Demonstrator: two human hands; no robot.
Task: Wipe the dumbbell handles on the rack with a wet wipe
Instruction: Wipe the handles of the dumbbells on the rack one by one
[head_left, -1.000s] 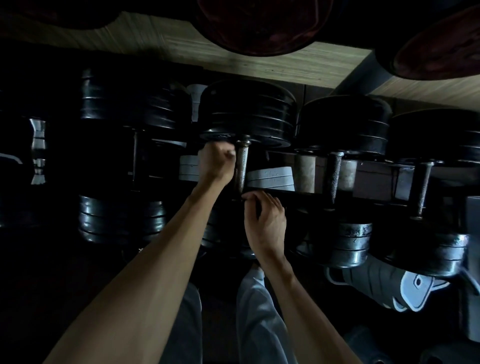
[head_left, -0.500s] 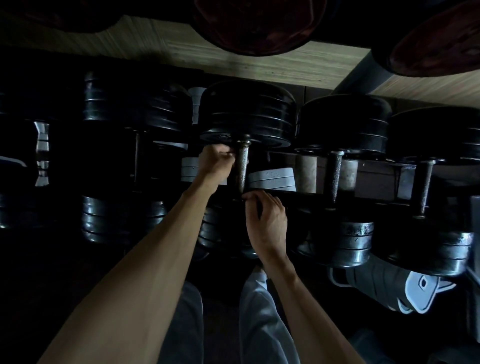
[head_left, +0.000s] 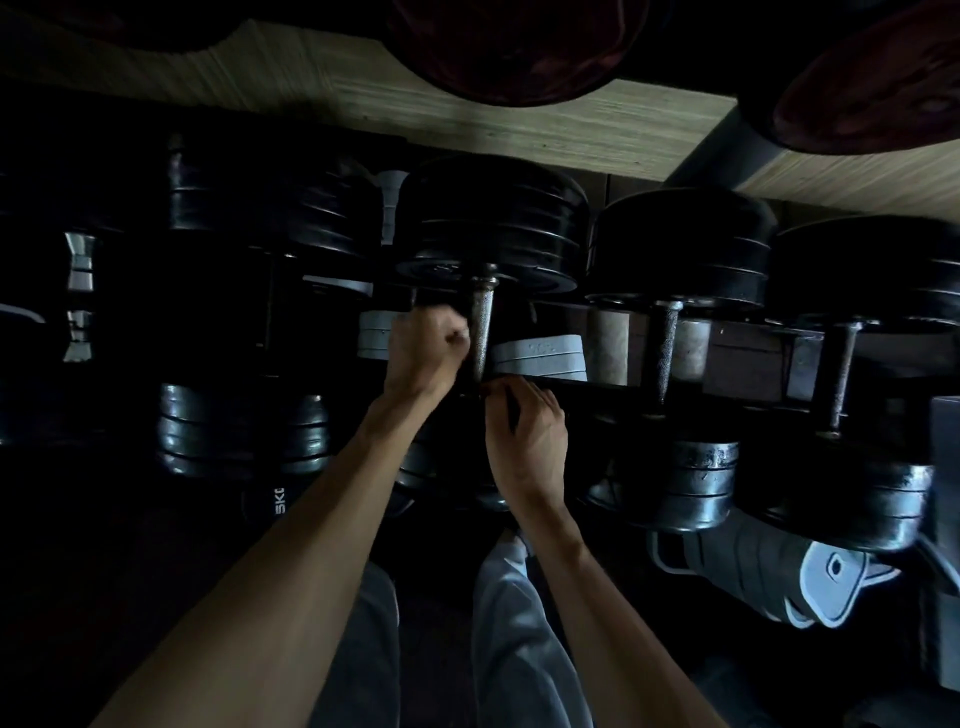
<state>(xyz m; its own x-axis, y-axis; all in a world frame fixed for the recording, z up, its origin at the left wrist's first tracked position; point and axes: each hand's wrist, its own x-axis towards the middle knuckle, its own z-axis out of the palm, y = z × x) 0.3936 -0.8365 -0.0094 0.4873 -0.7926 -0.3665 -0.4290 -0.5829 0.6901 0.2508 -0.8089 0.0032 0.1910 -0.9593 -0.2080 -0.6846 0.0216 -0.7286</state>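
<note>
Several black dumbbells lie across a dark rack rail (head_left: 613, 387). The middle dumbbell's steel handle (head_left: 482, 322) runs from its far plates (head_left: 493, 228) toward me. My left hand (head_left: 426, 348) is a closed fist pressed against the left side of that handle, about halfway along it. No wet wipe shows in the dim light. My right hand (head_left: 527, 431) is at the handle's near end with its fingers bent and the tips by the rail. Whether it grips anything is hidden. Two more bare handles (head_left: 665, 353) (head_left: 841, 379) lie to the right.
More dumbbells (head_left: 244, 431) sit in deep shadow at the left. Grey plates (head_left: 540, 353) lie under the rail. A grey shoe (head_left: 779, 577) rests at the lower right. Dark red round shapes (head_left: 519, 47) hang overhead against a wooden floor strip (head_left: 519, 124). My light trousers (head_left: 514, 639) are below.
My left fist has slid a little down the handle toward me. My right hand has stayed at the handle's near end.
</note>
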